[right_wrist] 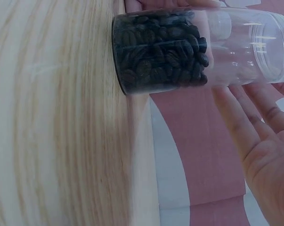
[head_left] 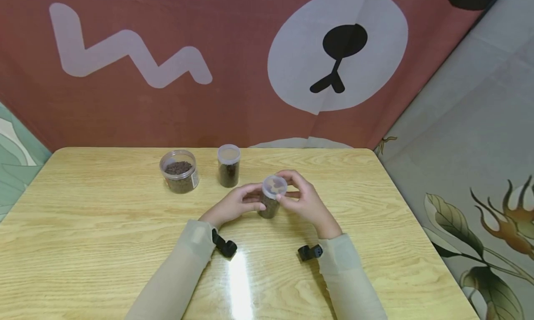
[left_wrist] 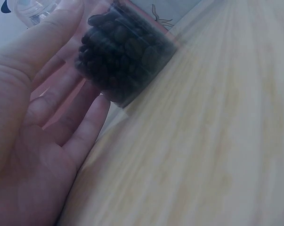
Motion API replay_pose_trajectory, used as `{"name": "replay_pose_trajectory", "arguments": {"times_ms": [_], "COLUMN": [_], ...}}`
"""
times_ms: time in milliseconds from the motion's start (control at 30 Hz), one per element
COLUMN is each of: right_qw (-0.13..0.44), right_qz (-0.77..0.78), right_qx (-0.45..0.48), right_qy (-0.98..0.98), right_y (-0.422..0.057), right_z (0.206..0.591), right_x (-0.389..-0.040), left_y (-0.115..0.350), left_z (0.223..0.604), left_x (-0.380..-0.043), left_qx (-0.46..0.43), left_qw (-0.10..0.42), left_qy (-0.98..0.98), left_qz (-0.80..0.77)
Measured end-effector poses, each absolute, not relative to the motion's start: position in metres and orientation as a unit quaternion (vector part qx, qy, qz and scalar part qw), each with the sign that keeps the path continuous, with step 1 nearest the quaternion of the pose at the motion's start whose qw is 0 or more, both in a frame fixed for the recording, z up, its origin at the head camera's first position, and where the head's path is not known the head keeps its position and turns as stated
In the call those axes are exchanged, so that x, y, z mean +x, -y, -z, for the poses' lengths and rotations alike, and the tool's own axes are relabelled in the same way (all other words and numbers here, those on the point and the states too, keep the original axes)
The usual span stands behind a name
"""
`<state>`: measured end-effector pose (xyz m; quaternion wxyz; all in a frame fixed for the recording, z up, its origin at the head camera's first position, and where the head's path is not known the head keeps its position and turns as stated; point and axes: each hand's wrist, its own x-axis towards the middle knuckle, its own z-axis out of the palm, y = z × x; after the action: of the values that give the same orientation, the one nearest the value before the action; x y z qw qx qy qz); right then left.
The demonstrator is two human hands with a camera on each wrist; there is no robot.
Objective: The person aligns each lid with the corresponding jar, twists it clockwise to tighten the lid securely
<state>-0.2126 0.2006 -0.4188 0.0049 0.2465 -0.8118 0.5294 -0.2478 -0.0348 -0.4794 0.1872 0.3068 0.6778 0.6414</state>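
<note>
A clear plastic jar (head_left: 269,209) partly filled with dark coffee beans (right_wrist: 163,54) stands upright on the wooden table, between both hands. My left hand (head_left: 234,204) holds its side, thumb in front and fingers behind. At the top, my right hand (head_left: 308,200) grips the translucent lid (head_left: 275,184) with thumb and fingers on opposite edges. The right wrist view shows clear space inside above the beans. In the left wrist view, the left thumb (left_wrist: 43,40) lies along the jar, and its top is partly covered.
A second lidded jar (head_left: 229,167) with dark contents stands behind and left of the held one. Farther left is a wide, lidless tub (head_left: 179,177) of brown granules. The table (head_left: 104,227) meets a red printed cloth (head_left: 233,111) at its back edge.
</note>
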Motion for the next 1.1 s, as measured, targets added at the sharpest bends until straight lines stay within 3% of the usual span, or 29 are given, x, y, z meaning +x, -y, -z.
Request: {"name": "replay_pose_trajectory", "arguments": {"times_ms": [667,1100], "right_qw": [-0.003,-0.079], "right_qz": [-0.537,-0.539], "right_qx": [0.26,0.252], "right_qy": [0.803,0.8], "right_y": [-0.209,-0.212], "right_z": [0.417,0.426], "right_x": [-0.214,-0.218], "left_y": [0.036,0.034], "left_z": [0.478,0.479], "left_x": [-0.249,-0.248], "left_qx": [0.297,0.295], "left_qw": [0.198,0.19], "left_qy": [-0.672,-0.671], "left_qz": [-0.649,-0.654]}}
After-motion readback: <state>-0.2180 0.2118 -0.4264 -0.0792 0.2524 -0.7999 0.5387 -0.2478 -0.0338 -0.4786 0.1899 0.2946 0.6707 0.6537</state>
